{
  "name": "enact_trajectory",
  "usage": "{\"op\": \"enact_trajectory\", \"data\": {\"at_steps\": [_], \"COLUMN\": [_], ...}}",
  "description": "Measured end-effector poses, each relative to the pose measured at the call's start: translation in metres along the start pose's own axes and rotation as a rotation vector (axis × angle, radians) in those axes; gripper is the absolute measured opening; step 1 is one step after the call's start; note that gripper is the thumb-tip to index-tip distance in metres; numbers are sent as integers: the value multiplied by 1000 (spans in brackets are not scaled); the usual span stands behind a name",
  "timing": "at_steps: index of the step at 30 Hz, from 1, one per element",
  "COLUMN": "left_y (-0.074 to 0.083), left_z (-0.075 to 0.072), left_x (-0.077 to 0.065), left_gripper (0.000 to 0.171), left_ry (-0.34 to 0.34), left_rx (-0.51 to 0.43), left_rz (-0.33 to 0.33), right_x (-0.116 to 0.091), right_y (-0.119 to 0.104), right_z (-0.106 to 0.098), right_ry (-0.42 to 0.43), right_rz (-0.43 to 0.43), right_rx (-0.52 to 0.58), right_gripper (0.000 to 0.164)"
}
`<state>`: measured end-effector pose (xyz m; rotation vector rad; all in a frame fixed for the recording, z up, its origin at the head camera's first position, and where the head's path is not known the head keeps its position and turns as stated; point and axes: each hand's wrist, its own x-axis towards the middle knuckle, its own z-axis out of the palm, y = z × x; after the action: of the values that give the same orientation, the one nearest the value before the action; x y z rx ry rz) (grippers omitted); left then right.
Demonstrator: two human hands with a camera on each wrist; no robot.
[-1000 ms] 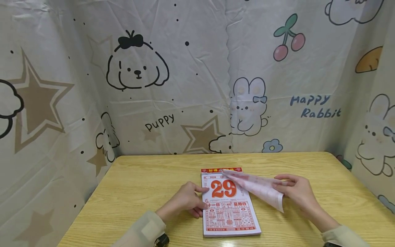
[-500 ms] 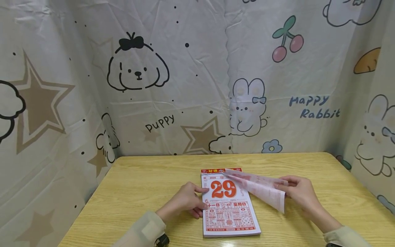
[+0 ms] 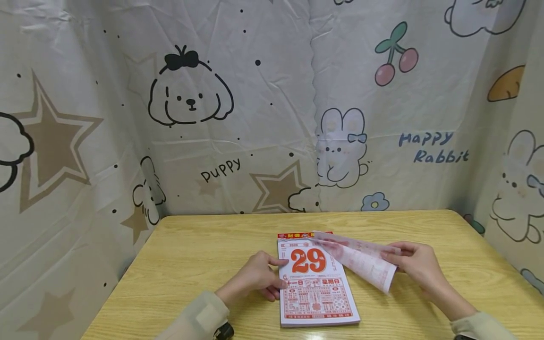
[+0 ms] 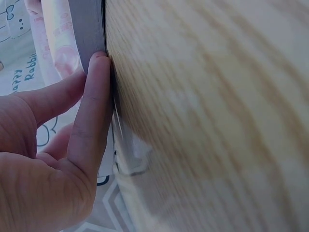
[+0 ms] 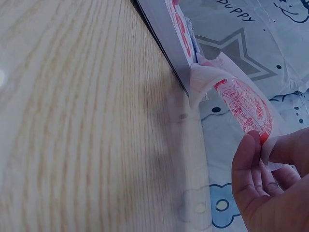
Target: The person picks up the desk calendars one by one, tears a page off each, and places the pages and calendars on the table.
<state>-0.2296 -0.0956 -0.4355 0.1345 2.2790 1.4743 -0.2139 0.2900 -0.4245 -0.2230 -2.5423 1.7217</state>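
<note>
A tear-off calendar (image 3: 314, 302) lies face up on the wooden table, its top sheet showing a large red 29. My left hand (image 3: 257, 274) holds the pad's left edge, with fingertips over the face and others low at the side. In the left wrist view, a finger of the left hand (image 4: 91, 111) presses along the pad's edge (image 4: 89, 34). My right hand (image 3: 418, 264) pinches the free end of a thin calendar page (image 3: 361, 262), lifted and curled off to the right. The page's narrow end overlaps the red header strip (image 3: 293, 235). In the right wrist view, red print shows on the curled page (image 5: 246, 106).
The light wooden table (image 3: 204, 236) extends around the calendar on all sides. A cartoon-printed cloth (image 3: 272, 94) hangs behind the table and along both sides. Dark bands sit at both wrists.
My right hand has shifted slightly to the right with the page. The page's narrow end has slid right along the header, baring more of the strip. The left hand stays in place.
</note>
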Motion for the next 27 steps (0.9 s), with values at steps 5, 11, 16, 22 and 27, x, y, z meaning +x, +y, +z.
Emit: {"op": "enact_trajectory", "data": {"at_steps": [5, 11, 16, 22, 27], "left_y": [1, 2, 2, 1, 1], "left_z": [0, -1, 0, 0, 1], "left_x": [-1, -1, -2, -1, -1], "left_gripper": [54, 54, 54, 54, 54], "left_ry": [-6, -7, -2, 3, 2], "left_rx": [-9, -12, -4, -5, -15], "left_rz": [10, 9, 5, 6, 14], "right_x": [-1, -3, -3, -4, -6], "right_y": [-1, 0, 2, 4, 5], "right_z": [-1, -3, -7, -13, -18], "right_ry": [-3, 0, 15, 21, 19], "right_rz": [-4, -7, -8, -1, 2], "right_rx": [7, -7, -33, -21, -19], "right_gripper": [49, 44, 40, 42, 49]}}
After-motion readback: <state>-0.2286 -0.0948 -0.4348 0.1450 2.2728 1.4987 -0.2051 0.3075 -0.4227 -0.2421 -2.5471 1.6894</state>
